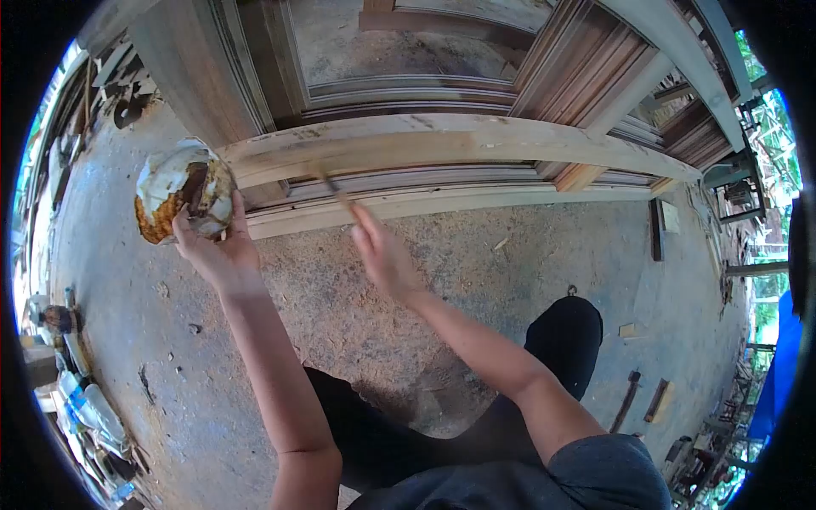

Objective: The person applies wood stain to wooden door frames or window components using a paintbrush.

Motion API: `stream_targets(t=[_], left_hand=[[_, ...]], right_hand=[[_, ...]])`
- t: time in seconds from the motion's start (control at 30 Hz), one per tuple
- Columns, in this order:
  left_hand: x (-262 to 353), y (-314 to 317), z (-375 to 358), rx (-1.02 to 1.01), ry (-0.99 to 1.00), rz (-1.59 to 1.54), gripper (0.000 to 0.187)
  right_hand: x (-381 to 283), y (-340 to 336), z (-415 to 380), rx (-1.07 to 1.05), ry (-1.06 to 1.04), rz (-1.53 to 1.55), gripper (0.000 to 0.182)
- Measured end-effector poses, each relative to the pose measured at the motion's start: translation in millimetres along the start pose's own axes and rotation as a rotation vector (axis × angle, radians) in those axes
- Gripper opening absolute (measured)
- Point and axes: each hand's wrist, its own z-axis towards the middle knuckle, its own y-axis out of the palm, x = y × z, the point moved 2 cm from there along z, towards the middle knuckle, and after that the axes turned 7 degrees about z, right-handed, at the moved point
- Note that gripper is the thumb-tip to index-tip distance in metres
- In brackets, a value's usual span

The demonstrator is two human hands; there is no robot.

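Note:
My left hand (219, 255) holds up a rounded white container (161, 174), its wall torn and coated in brown stains, with a dark brown hollow facing me. Fingers and thumb wrap its lower side, beside the left end of a pale wooden rail (382, 146). In my right hand (387, 257) is a thin brush (333, 184), gripped by its handle and slightly blurred. The brush tip overlaps the rail's front face in this view. The rail belongs to a large panelled wooden frame (586, 68) lying across the far side.
Wood shavings and dust cover the concrete floor (476, 255). Short wood pieces (656, 399) lie at the right, near my bent knee (569, 327). Plastic bottles (93, 412) and scraps line the left edge. A blue sheet (778, 374) hangs at the far right.

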Motion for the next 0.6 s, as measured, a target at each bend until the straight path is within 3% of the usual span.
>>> stream_targets(t=[0.07,0.13,0.17,0.27,0.33,0.43,0.53,0.6], left_hand=[[0,-1,7,0.056,-0.015,0.000,0.048],[2,-6,14,0.106,-0.019,-0.004,0.046],[0,-10,19,0.062,-0.046,-0.010,0.051],[-6,-15,20,0.011,-0.110,-0.012,0.057],[-7,-12,17,0.022,-0.174,0.002,0.059],[-12,-16,19,0.001,-0.171,0.023,0.059],[-7,-7,6,0.055,-0.103,0.126,0.063],[-9,-2,-5,0.077,-0.057,0.194,0.067]], right_hand=[[21,-39,0,0.298,-0.169,-0.175,0.042],[45,-87,-2,0.426,-0.219,-0.120,0.041],[43,-107,-12,0.509,-0.117,-0.151,0.039],[84,-162,-17,0.708,-0.124,-0.232,0.038],[93,-179,-19,0.973,0.072,0.045,0.038],[85,-162,-9,1.056,-0.059,-0.183,0.038],[53,-90,6,0.943,-0.173,-0.245,0.038],[18,-43,-4,0.752,-0.122,-0.199,0.039]])
